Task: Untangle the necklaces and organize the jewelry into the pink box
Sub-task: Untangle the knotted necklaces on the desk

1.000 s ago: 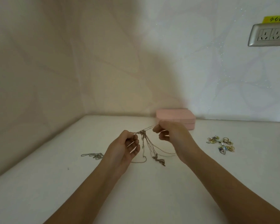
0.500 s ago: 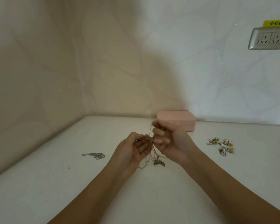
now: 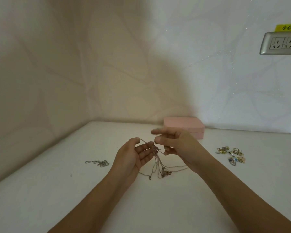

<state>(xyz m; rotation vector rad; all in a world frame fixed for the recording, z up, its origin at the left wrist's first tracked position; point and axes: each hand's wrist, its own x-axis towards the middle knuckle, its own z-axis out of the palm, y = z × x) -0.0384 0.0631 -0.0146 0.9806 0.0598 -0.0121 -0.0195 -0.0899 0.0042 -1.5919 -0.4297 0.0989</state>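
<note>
A knot of thin tangled necklaces (image 3: 155,151) hangs between my two hands above the white table, its loose strands and a small pendant trailing down onto the surface. My left hand (image 3: 133,157) pinches a chain end at its thumb tip, palm turned toward the knot. My right hand (image 3: 176,145) holds strands on the other side with curled fingers, its index finger pointing left. The closed pink box (image 3: 183,126) stands just behind my right hand by the wall. A separate silver chain (image 3: 97,163) lies on the table to the left.
A heap of gold and blue earrings and rings (image 3: 231,154) lies on the white table (image 3: 57,190) to the right. Walls close in the table at the back and left. A power socket (image 3: 280,43) is mounted on the wall at upper right.
My hands came close together around the knot, then drew slightly apart again, stretching a short length of chain from the knot to my left thumb. The dangling strands have spread on the table.
</note>
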